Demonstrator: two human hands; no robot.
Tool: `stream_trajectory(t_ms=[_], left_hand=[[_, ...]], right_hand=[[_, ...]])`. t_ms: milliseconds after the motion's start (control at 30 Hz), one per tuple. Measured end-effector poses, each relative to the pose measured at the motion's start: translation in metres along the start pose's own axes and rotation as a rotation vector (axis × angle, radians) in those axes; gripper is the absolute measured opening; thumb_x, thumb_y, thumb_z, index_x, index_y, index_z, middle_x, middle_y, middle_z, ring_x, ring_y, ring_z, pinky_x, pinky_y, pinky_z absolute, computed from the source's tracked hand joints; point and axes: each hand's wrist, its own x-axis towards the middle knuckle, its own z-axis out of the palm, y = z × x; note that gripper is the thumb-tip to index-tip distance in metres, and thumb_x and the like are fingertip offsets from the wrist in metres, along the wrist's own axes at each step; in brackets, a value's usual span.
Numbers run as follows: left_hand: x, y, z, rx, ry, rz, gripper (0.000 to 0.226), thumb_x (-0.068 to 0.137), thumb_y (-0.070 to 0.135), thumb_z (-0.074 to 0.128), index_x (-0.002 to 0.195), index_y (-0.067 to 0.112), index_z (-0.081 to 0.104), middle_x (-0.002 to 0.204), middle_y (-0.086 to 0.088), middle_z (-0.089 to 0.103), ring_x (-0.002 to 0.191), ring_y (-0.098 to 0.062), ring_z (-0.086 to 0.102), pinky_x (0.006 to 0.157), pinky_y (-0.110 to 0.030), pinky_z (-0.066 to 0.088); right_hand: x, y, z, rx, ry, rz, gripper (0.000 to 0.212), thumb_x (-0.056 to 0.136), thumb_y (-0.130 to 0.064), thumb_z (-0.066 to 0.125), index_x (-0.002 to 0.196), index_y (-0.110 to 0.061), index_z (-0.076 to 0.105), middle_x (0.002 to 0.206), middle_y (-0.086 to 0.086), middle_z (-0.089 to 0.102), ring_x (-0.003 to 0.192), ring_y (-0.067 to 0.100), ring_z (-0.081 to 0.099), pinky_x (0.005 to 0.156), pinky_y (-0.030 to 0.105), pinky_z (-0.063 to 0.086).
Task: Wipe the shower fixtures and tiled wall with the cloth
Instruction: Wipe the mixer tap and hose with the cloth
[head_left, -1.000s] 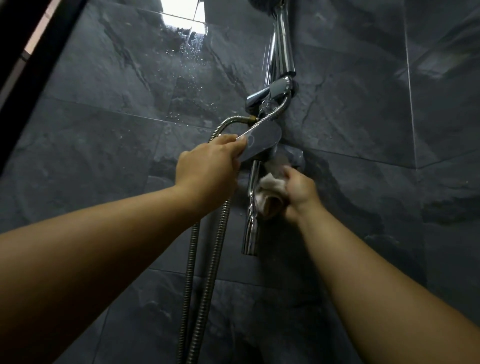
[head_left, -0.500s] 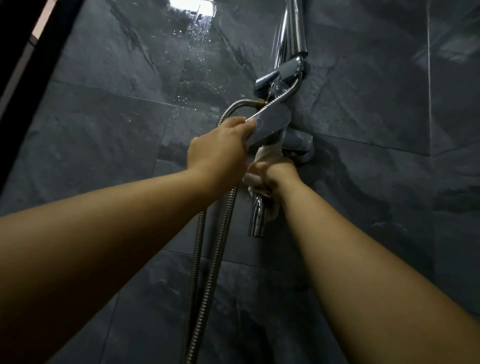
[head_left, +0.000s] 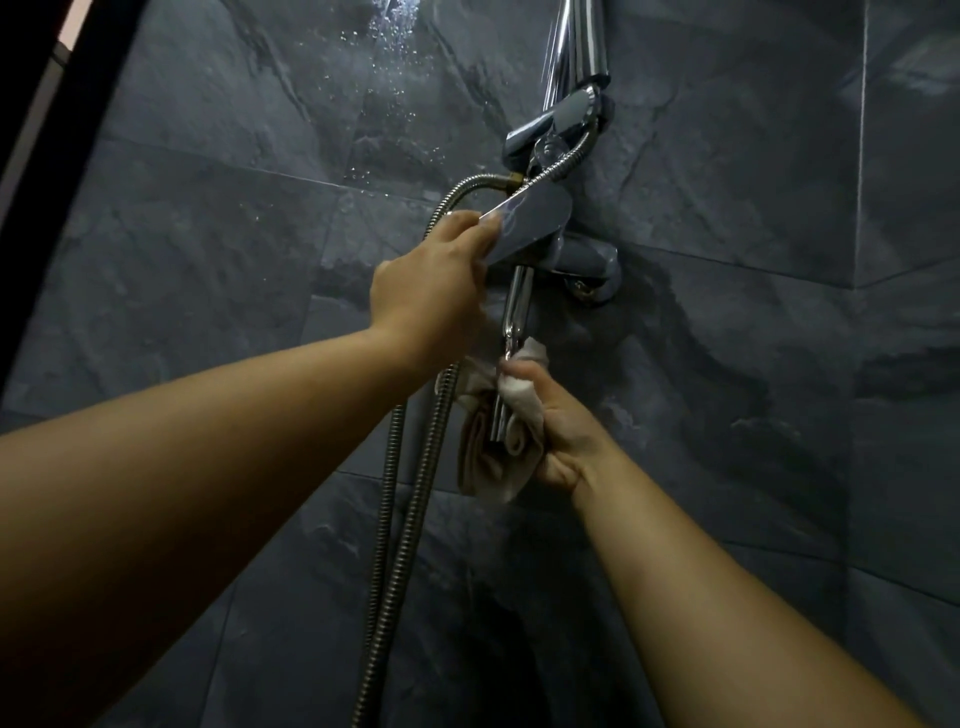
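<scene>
Left hand (head_left: 431, 291) is gripping the tip of the chrome tap lever (head_left: 535, 218), its faint mark too blurred to read, while right hand (head_left: 561, 436) is clamping the pale cloth (head_left: 488, 462) around the spout (head_left: 517, 306) end below, hose (head_left: 410, 519) hanging beside, against the dark tiled wall (head_left: 727, 364).

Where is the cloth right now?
Just below centre in the head view, the cloth is wrapped round the lower end of the chrome spout, gripped by the right hand.

Bathroom shower, dark tiled wall (head_left: 727, 156), chrome hose (head_left: 415, 519)
</scene>
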Motion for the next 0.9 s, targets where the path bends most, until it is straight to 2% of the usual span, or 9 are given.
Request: stream_trajectory(t_ms=[67, 200, 333, 500, 600, 700, 800, 833, 900], left_hand=[[0.0, -0.002, 0.001, 0.001, 0.01, 0.005, 0.049, 0.096, 0.014, 0.04, 0.143, 0.026, 0.034, 0.146, 0.005, 0.034, 0.119, -0.025, 0.048, 0.089, -0.047, 0.045], [0.001, -0.007, 0.004, 0.028, 0.033, 0.031, 0.045, 0.098, 0.019, 0.036, 0.143, 0.028, 0.033, 0.147, 0.008, 0.033, 0.117, -0.023, 0.05, 0.086, -0.044, 0.045], [0.002, -0.007, 0.003, 0.025, 0.038, 0.035, 0.044, 0.099, 0.021, 0.035, 0.141, 0.029, 0.035, 0.146, 0.009, 0.034, 0.113, -0.023, 0.052, 0.085, -0.043, 0.046], [0.001, -0.006, 0.005, 0.034, 0.052, 0.02, 0.045, 0.098, 0.019, 0.036, 0.142, 0.028, 0.034, 0.146, 0.007, 0.034, 0.114, -0.025, 0.053, 0.086, -0.043, 0.044], [0.0, -0.004, 0.006, 0.036, 0.065, 0.019, 0.045, 0.098, 0.019, 0.037, 0.142, 0.028, 0.034, 0.146, 0.006, 0.034, 0.113, -0.026, 0.053, 0.084, -0.042, 0.042], [0.0, -0.005, 0.008, 0.036, 0.075, 0.026, 0.044, 0.098, 0.02, 0.037, 0.142, 0.028, 0.035, 0.146, 0.006, 0.034, 0.113, -0.026, 0.054, 0.082, -0.04, 0.041], [0.001, -0.01, 0.01, 0.044, 0.081, 0.037, 0.044, 0.099, 0.022, 0.035, 0.143, 0.028, 0.033, 0.148, 0.007, 0.032, 0.114, -0.025, 0.053, 0.08, -0.037, 0.04], [0.0, -0.011, 0.012, 0.043, 0.082, 0.042, 0.044, 0.099, 0.023, 0.034, 0.143, 0.028, 0.032, 0.149, 0.007, 0.031, 0.113, -0.025, 0.054, 0.08, -0.037, 0.041], [0.0, -0.011, 0.013, 0.042, 0.087, 0.059, 0.045, 0.099, 0.024, 0.033, 0.144, 0.029, 0.031, 0.15, 0.007, 0.029, 0.113, -0.024, 0.054, 0.082, -0.038, 0.043]], right_hand=[[0.001, 0.013, -0.003, 0.076, -0.121, -0.017, 0.051, 0.059, -0.022, 0.084, 0.103, -0.005, 0.065, 0.098, 0.013, 0.068, 0.091, 0.025, 0.066, 0.093, 0.039, 0.049], [-0.004, 0.026, 0.001, 0.197, -0.195, -0.093, 0.049, 0.051, -0.027, 0.09, 0.091, -0.003, 0.074, 0.098, 0.016, 0.071, 0.091, 0.025, 0.069, 0.083, 0.037, 0.056], [-0.014, 0.031, 0.006, 0.182, 0.12, -0.072, 0.037, 0.083, -0.04, 0.057, 0.072, -0.008, 0.072, 0.08, 0.013, 0.069, 0.071, 0.023, 0.068, 0.073, 0.035, 0.056], [-0.015, 0.012, 0.002, 0.13, 0.464, -0.032, 0.047, 0.09, -0.045, 0.053, 0.114, -0.004, 0.057, 0.11, 0.021, 0.064, 0.091, 0.034, 0.063, 0.082, 0.048, 0.05], [-0.013, -0.005, 0.008, -0.007, 0.439, 0.0, 0.056, 0.085, -0.049, 0.059, 0.119, -0.005, 0.054, 0.106, 0.02, 0.062, 0.079, 0.033, 0.062, 0.081, 0.053, 0.051], [-0.03, -0.009, 0.004, -0.068, 0.425, 0.018, 0.028, 0.09, -0.034, 0.058, 0.088, -0.006, 0.061, 0.078, 0.013, 0.065, 0.067, 0.025, 0.064, 0.077, 0.047, 0.053], [-0.045, -0.022, -0.013, -0.133, 0.505, -0.079, 0.032, 0.092, -0.029, 0.057, 0.067, -0.01, 0.061, 0.066, 0.01, 0.06, 0.054, 0.019, 0.062, 0.058, 0.039, 0.057], [-0.048, -0.033, -0.016, -0.229, 0.624, -0.163, 0.032, 0.087, -0.039, 0.062, 0.079, -0.008, 0.063, 0.073, 0.012, 0.064, 0.059, 0.021, 0.065, 0.056, 0.037, 0.056], [-0.041, -0.061, -0.015, -0.485, 0.884, -0.365, 0.073, 0.071, -0.062, 0.067, 0.117, -0.007, 0.052, 0.103, 0.013, 0.063, 0.084, 0.026, 0.063, 0.073, 0.036, 0.052]])
